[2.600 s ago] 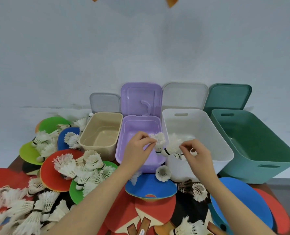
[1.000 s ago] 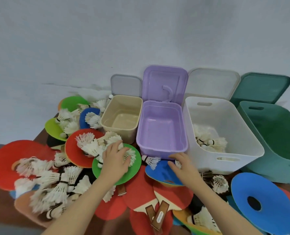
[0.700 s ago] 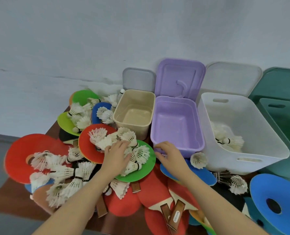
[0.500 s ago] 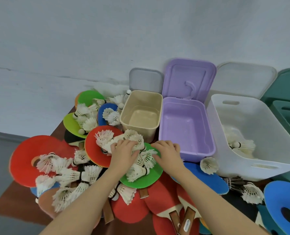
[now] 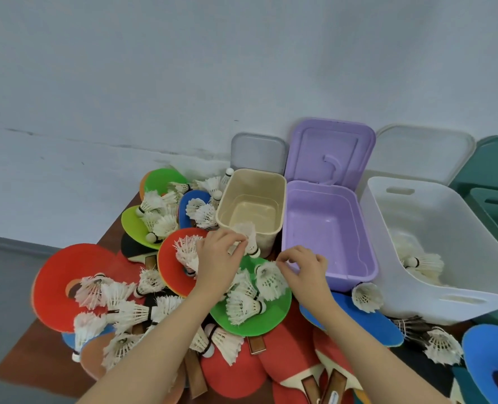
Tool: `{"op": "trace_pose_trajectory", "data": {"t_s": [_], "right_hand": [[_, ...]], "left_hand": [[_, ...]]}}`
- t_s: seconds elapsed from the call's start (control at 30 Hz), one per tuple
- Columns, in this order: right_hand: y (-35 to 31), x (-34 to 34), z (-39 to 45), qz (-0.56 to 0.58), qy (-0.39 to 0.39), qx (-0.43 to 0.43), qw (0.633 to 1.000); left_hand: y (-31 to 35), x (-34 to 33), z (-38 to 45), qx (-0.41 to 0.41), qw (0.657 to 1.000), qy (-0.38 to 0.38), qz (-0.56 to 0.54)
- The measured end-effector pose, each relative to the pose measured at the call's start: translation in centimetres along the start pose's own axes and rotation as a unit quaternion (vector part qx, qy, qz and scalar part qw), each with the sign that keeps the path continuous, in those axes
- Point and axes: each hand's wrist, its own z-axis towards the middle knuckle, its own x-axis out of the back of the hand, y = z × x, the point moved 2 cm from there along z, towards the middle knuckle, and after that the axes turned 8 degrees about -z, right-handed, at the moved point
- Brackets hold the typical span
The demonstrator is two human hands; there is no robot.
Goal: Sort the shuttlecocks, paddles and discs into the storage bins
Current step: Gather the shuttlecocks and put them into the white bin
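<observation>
Pinching a shuttlecock [image 5: 249, 239] in left hand [image 5: 217, 262], just in front of beige bin [image 5: 252, 207]. Right hand [image 5: 304, 268] hovering curled, holding nothing. Likely handling light, crushable feathers; gripping cork base.

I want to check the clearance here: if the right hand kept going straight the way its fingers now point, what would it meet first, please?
Probably the shuttlecock lying on the green disc: the right hand points its curled fingertips left and down at those feathers. Depth is unclear, so whether they already touch cannot be told.
</observation>
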Motion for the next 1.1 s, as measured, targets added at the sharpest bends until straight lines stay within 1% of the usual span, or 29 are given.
{"op": "trace_pose_trajectory", "data": {"t_s": [0.1, 0.2, 0.3, 0.43, 0.57, 0.67, 0.77, 0.83, 0.9, 0.97, 1.03, 1.1], "right_hand": [[-0.4, 3.5, 0.1, 0.089, 0.038, 0.011, 0.995], [0.3, 7.1, 0.3, 0.113, 0.082, 0.011, 0.990], [2.1, 10.6, 0.6, 0.096, 0.103, -0.009, 0.990], [6.2, 14.8, 1.3, 0.068, 0.142, -0.034, 0.987], [11.4, 18.8, 2.3, 0.033, 0.191, -0.055, 0.980], [15.3, 21.3, 3.2, -0.013, 0.220, -0.064, 0.973], [18.8, 23.0, 4.2, -0.078, 0.219, -0.084, 0.969], [21.0, 23.5, 5.1, -0.134, 0.211, -0.089, 0.964], [22.9, 23.6, 6.1, -0.167, 0.194, -0.104, 0.961], [24.4, 23.3, 7.1, -0.184, 0.158, -0.132, 0.961], [25.0, 22.7, 7.5, -0.178, 0.119, -0.158, 0.964], [24.7, 22.2, 7.4, -0.161, 0.104, -0.160, 0.968]], "left_hand": [[2.4, 0.2, 1.3, -0.019, 0.999, 0.006, -0.043], [5.0, -0.9, 2.8, -0.034, 0.995, 0.000, -0.098], [8.1, -3.3, 4.0, -0.071, 0.989, -0.002, -0.131], [12.4, -8.2, 5.3, -0.114, 0.983, -0.024, -0.141], [15.9, -14.3, 6.9, -0.144, 0.977, -0.061, -0.144], [18.1, -19.2, 7.7, -0.152, 0.975, -0.106, -0.124], [19.5, -23.7, 8.4, -0.173, 0.973, -0.134, -0.068], [20.2, -26.1, 9.0, -0.166, 0.975, -0.142, -0.041], [20.7, -28.1, 9.6, -0.171, 0.974, -0.150, -0.019], [20.8, -29.4, 10.2, -0.174, 0.969, -0.172, 0.021], [20.5, -29.9, 10.5, -0.158, 0.961, -0.214, 0.071], [19.7, -29.7, 10.7, -0.163, 0.956, -0.224, 0.102]]}}
